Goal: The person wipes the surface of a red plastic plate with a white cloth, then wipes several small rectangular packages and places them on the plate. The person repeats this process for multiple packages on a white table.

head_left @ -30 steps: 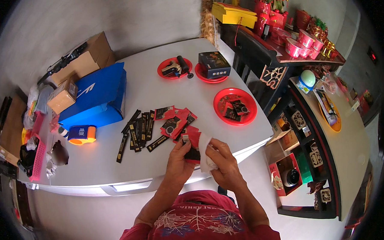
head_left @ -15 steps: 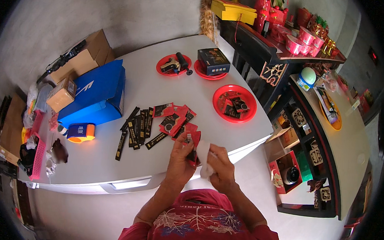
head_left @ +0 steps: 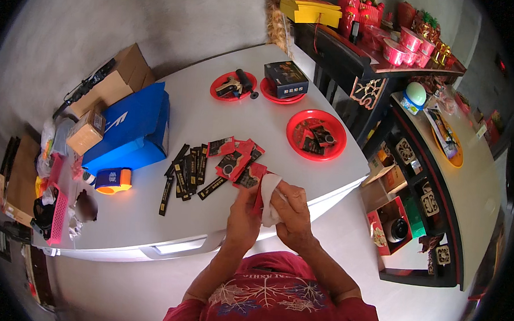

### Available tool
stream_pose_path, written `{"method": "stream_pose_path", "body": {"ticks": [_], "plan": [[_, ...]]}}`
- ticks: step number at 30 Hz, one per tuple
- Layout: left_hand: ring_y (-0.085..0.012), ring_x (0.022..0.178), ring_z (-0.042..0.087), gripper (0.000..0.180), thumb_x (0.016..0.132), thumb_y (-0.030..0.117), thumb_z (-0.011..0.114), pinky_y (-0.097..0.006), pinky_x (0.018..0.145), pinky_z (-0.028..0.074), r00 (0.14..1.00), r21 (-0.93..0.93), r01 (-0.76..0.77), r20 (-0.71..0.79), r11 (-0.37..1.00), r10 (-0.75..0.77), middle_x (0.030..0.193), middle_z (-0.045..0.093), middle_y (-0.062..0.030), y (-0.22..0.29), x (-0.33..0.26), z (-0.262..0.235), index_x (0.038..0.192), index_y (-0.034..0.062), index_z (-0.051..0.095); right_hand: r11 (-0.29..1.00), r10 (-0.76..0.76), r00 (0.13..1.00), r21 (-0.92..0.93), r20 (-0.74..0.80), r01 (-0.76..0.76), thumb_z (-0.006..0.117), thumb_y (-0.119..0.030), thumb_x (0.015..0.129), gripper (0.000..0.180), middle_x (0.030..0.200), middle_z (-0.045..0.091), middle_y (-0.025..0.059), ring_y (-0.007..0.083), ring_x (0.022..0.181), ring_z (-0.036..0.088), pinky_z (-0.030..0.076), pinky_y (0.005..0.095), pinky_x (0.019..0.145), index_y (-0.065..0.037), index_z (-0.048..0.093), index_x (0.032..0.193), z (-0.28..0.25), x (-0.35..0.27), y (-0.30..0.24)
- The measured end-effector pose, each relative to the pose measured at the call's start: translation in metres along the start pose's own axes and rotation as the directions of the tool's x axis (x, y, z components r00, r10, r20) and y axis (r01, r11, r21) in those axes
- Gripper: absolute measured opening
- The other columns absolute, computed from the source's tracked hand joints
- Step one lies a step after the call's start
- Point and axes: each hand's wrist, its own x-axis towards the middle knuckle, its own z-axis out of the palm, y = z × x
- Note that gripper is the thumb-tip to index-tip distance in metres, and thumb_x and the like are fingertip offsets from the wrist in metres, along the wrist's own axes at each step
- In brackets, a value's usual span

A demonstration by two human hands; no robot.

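Observation:
My left hand [head_left: 244,222] grips a red sachet [head_left: 258,204] upright by its side, just past the table's front edge. In my right hand [head_left: 294,215] is a crumpled white cloth [head_left: 271,200], pressed against the sachet's face and covering most of it. Directly beyond my hands lies a loose pile of red-and-black sachets [head_left: 232,166], each with a cup picture where visible. Left of that pile, slim black stick packets [head_left: 185,171] are heaped together. To the right, a red plate [head_left: 338,147] holds a few similar sachets [head_left: 321,138].
Two more red plates stand farther back, one with a dark hand tool [head_left: 235,84], the other under a black box [head_left: 286,78]. A blue box [head_left: 126,126], small cartons [head_left: 86,131], an orange-and-blue item [head_left: 113,180] and a pink basket [head_left: 58,212] line the left. Dark shelving [head_left: 422,196] stands right.
My right hand has brought the cloth leftward over the sachet, hiding more of it. The sachet has turned more edge-on in my left hand. The whole view has shifted slightly.

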Motion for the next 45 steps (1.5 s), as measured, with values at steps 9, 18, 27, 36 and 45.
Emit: {"method": "stream_pose_path", "body": {"ticks": [9, 18, 27, 36, 45], "plan": [[-0.0158, 0.100, 0.059, 0.032, 0.096, 0.007, 0.044, -0.031, 0.083, 0.052, 0.986, 0.196, -0.077, 0.163, 0.978, 0.045, 0.115, 0.058, -0.0091, 0.000, 0.003, -0.013, 0.126, -0.0012, 0.047, 0.954, 0.301, 0.952, -0.001, -0.053, -0.301, 0.063, 0.005, 0.060, 0.051, 0.119, 0.055, 0.0178, 0.0340, 0.110, 0.052, 0.043, 0.0422, 0.092, -0.001, 0.059, 0.111, -0.015, -0.013, 0.030], [-0.0179, 0.101, 0.060, 0.027, 0.096, 0.008, 0.043, -0.033, 0.083, 0.053, 0.985, 0.117, -0.142, 0.118, 0.983, 0.129, 0.113, 0.058, -0.0101, 0.002, 0.004, -0.007, 0.122, 0.0017, 0.048, 0.932, 0.018, 1.000, -0.363, 0.019, -0.010, 0.064, -0.004, 0.065, 0.037, 0.119, 0.055, 0.0146, 0.0331, 0.103, 0.053, 0.047, 0.0386, 0.087, -0.004, 0.063, 0.102, -0.005, 0.000, 0.016], [-0.0228, 0.111, 0.055, 0.033, 0.099, 0.016, 0.038, -0.039, 0.093, 0.048, 0.983, 0.005, -0.116, 0.141, 0.993, 0.114, 0.124, 0.053, -0.0116, 0.002, 0.009, -0.010, 0.130, 0.0061, 0.039, 0.963, -0.038, 0.992, -0.260, 0.123, 0.069, 0.060, 0.001, 0.067, 0.038, 0.119, 0.053, 0.0116, 0.0335, 0.097, 0.051, 0.048, 0.0382, 0.079, -0.003, 0.062, 0.105, 0.009, 0.002, -0.005], [-0.0233, 0.101, 0.061, 0.029, 0.098, 0.026, 0.043, -0.040, 0.084, 0.053, 0.975, -0.232, 0.044, 0.222, 0.972, 0.009, 0.114, 0.060, -0.0101, 0.012, 0.013, -0.037, 0.121, 0.0090, 0.050, 0.872, 0.184, 0.946, 0.400, 0.267, -0.282, 0.050, 0.017, 0.059, 0.061, 0.125, 0.054, 0.0180, 0.0360, 0.111, 0.052, 0.044, 0.0382, 0.093, -0.001, 0.057, 0.117, -0.031, -0.006, -0.004], [-0.0213, 0.109, 0.058, 0.032, 0.096, 0.032, 0.047, -0.040, 0.093, 0.048, 0.962, -0.327, 0.238, 0.212, 0.914, -0.174, 0.114, 0.061, -0.0085, 0.005, 0.015, -0.034, 0.119, 0.0110, 0.055, 0.933, -0.018, 0.989, 0.358, 0.148, -0.036, 0.053, 0.015, 0.063, 0.062, 0.131, 0.048, 0.0169, 0.0359, 0.111, 0.049, 0.042, 0.0395, 0.092, -0.004, 0.056, 0.121, -0.001, 0.015, -0.002]]}}
